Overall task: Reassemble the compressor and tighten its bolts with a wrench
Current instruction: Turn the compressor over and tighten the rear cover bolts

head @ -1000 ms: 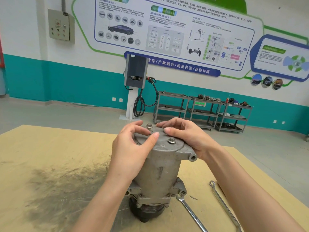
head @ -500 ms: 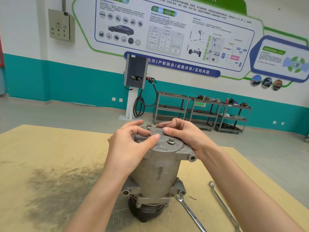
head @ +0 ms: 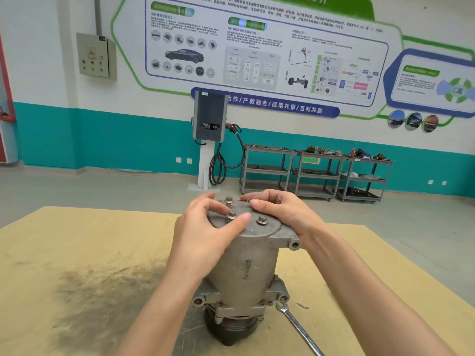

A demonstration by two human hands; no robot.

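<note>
The grey compressor point(head: 246, 263) stands upright on the wooden table point(head: 77, 242), pulley end down. Its round top cover point(head: 267, 227) carries three bolts. My left hand point(head: 203, 237) reaches over the cover's left side, and its thumb and fingers pinch the near-left bolt point(head: 232, 215). A second bolt point(head: 228, 200) stands just behind it, and a third bolt point(head: 262, 221) sits to the right. My right hand point(head: 285, 211) lies over the cover's far right rim with its fingers curled on it.
A combination wrench point(head: 298, 327) lies on the table right of the compressor's base, partly under my right forearm. A dark grease smear point(head: 102, 286) covers the table to the left. Metal carts and a charging post stand far behind.
My left hand's fingers have shifted slightly around the bolt. The compressor and my right hand have stayed in place.
</note>
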